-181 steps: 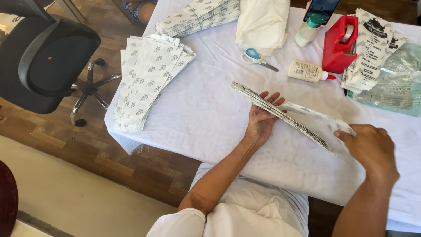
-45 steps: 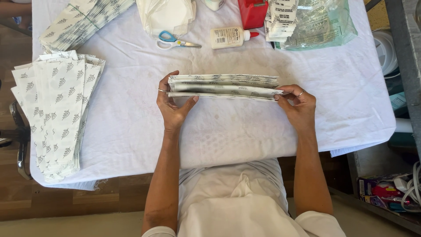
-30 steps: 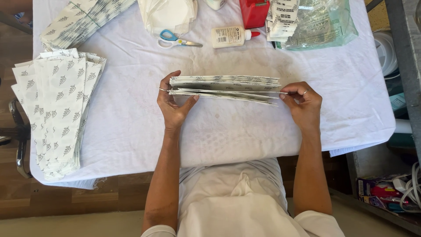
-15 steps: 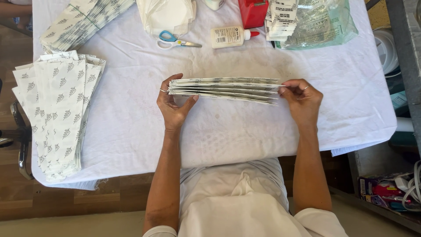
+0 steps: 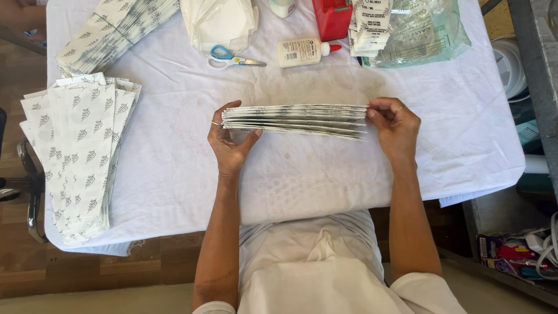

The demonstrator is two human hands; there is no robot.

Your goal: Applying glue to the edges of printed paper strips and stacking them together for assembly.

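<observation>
Now 2 hands (image 5: 232, 142) (image 5: 395, 125) grip paper-bag stack (image 5: 295, 120) by ends.

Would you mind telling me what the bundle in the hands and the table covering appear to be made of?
The bundle looks like thin matte paper: flat printed sheets with crisp stacked edges, fanning slightly. The table covering seems to be white woven cloth, dull, softly wrinkled, faintly stained and draping over the edge.

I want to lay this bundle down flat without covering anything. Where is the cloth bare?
Bare cloth lies between the stack of flat bags and the near table edge, and right of the right hand. The far edge is crowded: scissors, glue bottle, red container. Printed bags fill the left side.
</observation>
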